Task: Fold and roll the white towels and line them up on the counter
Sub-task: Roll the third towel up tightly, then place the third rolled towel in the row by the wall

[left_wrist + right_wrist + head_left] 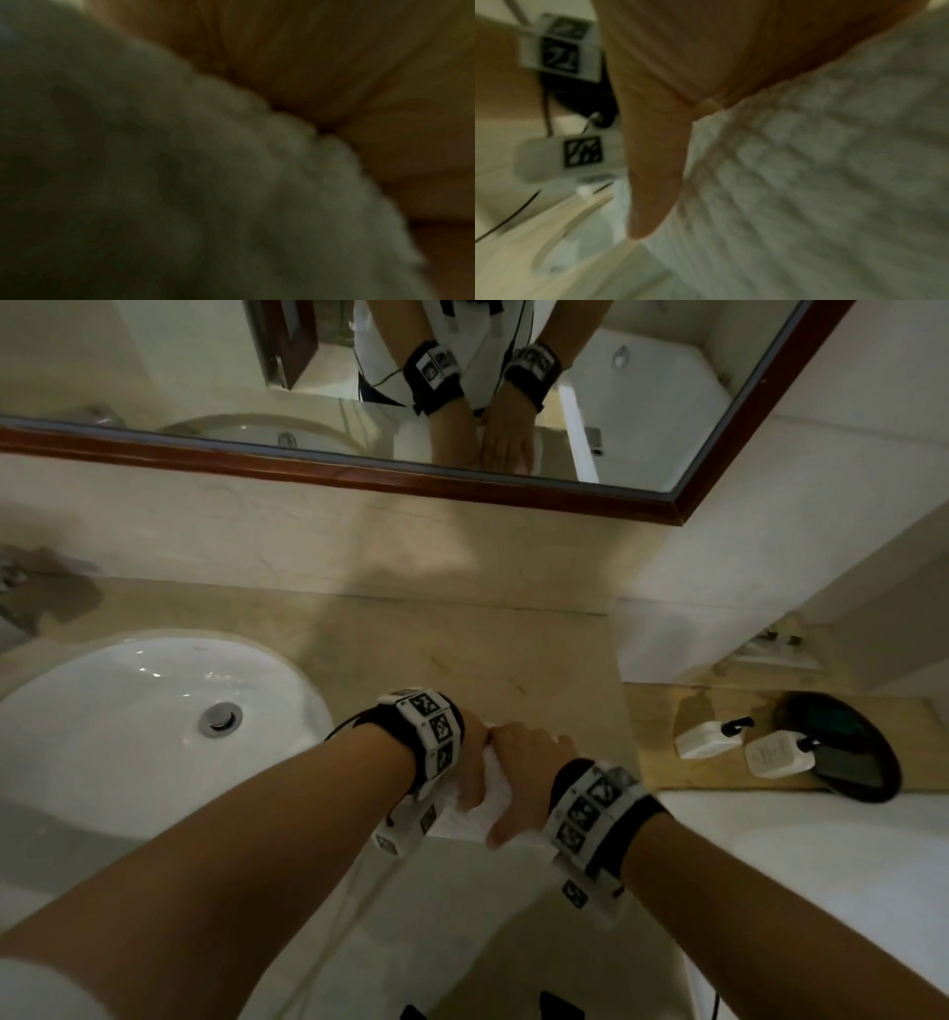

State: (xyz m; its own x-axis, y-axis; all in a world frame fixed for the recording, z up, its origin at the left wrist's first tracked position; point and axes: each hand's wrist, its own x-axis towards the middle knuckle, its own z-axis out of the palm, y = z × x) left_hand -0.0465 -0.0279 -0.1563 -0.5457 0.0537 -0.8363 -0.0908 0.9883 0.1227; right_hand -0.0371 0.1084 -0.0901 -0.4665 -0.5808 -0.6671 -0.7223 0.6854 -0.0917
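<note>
A white towel, bunched into a thick roll, lies on the beige counter just right of the sink. My left hand curls over its left end and my right hand wraps its right part, thumb on the near side. Most of the towel is hidden under both hands. In the left wrist view the blurred towel fills the frame below my palm. The right wrist view shows the towel's ribbed weave with my thumb pressed along it.
A white oval sink sits at the left. At the right, a lower wooden shelf carries two white pump bottles and a dark round tray. A framed mirror hangs behind the counter.
</note>
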